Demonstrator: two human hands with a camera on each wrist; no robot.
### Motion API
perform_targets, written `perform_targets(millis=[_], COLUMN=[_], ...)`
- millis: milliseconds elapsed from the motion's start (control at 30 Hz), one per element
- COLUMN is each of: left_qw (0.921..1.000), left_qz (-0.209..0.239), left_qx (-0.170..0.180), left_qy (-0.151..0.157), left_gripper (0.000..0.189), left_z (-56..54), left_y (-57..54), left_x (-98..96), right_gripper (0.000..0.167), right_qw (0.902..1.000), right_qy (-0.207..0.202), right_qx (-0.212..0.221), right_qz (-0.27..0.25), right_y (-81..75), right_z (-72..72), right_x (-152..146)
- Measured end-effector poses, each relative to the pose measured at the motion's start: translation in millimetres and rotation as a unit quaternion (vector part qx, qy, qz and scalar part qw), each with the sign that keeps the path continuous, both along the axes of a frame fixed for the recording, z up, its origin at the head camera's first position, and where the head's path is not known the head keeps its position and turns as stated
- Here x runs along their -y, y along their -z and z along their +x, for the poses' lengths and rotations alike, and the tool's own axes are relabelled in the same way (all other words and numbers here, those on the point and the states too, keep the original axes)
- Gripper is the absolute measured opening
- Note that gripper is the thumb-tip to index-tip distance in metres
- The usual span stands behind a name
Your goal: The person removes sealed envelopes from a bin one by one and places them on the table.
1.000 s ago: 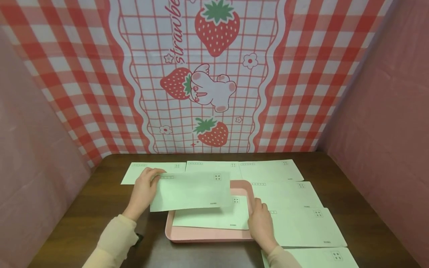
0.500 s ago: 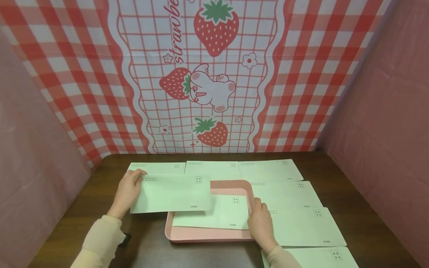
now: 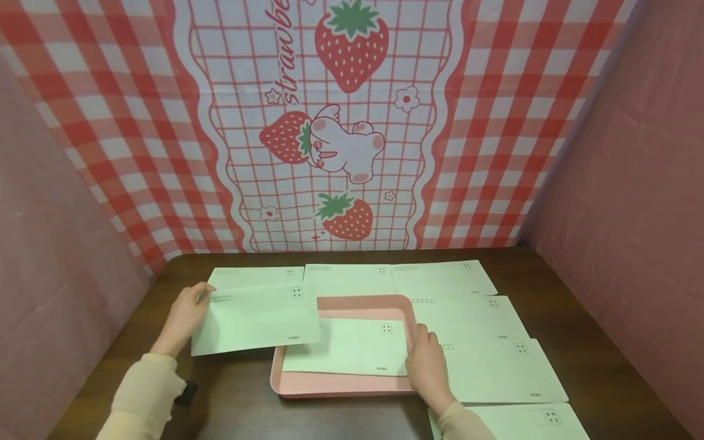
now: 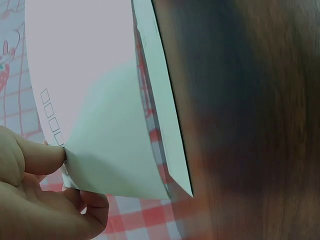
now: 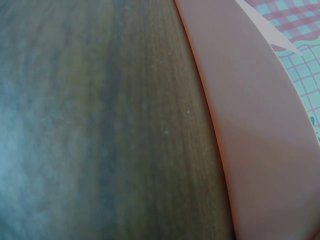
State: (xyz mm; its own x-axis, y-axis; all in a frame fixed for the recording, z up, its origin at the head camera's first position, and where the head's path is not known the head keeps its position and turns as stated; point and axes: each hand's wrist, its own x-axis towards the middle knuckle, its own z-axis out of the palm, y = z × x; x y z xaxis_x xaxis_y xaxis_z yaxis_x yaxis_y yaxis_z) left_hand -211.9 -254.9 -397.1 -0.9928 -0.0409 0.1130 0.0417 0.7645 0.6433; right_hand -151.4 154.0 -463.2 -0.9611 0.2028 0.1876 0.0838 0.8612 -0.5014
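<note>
Pale green envelope (image 3: 255, 321), one: pinched at its left end by the left hand (image 3: 186, 313), the nearer; long axis running rightward from it. Pink tray (image 3: 343, 385): gripped by the right hand (image 3: 428, 366), lying to that hand's left.

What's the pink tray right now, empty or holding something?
Holding something: an envelope lies in the tray, partly hidden by the held envelope. Whether more lie underneath in there, I cannot tell.
</note>
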Motion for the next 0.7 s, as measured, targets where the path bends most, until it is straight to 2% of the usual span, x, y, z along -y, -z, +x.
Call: perform_targets(millis=[300,533,700], left_qw=[0.9997,0.9998,0.9993], left_qz=[0.004,-0.017,-0.019], left_qx=[0.021,-0.001,0.019], left_qy=[-0.008,-0.012,-0.025], left_gripper=[0.028,0.03,0.03], left_z=[-6.8,-13.9,-15.2], left_y=[1.0,6.7,7.8], left_x=[27.2,51.7,67.2], right_gripper=[0.037,0.036,0.036], right_qw=[1.0,1.0,1.0], right_qy=[0.001,0.0,0.003], right_qx=[0.005,0.003,0.006], right_qz=[-0.007,-0.003,-0.003], right_y=[0.0,-0.2,-0.1], right_z=[0.0,0.3,0.6], right_x=[1.2,0.6,0.8])
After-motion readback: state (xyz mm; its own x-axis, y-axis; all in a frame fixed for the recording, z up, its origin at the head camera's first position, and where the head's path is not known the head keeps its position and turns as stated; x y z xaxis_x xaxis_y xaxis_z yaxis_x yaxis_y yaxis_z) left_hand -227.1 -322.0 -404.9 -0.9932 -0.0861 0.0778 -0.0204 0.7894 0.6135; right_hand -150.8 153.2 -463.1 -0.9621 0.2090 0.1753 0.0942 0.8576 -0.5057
